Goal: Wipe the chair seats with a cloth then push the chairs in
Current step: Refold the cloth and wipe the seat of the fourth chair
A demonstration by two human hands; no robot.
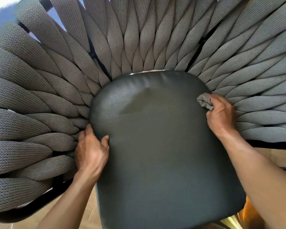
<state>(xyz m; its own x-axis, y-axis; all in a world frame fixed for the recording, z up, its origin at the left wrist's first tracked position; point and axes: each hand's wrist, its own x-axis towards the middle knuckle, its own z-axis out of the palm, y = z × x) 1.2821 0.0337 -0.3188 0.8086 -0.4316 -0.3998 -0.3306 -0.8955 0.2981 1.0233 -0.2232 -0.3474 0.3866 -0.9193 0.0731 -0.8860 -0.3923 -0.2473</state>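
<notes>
A dark leather seat cushion fills the middle of the view. Around it curves the chair back, woven from thick grey knitted straps. My right hand grips a crumpled grey cloth at the cushion's right rear edge, against the straps. My left hand holds the cushion's left edge, thumb on top and fingers tucked down between cushion and straps. A damp-looking patch shows on the rear of the seat.
The chair's black metal frame shows between and under the straps. Light wooden floor lies below at the left and right. A shiny golden base shows under the seat's front right corner.
</notes>
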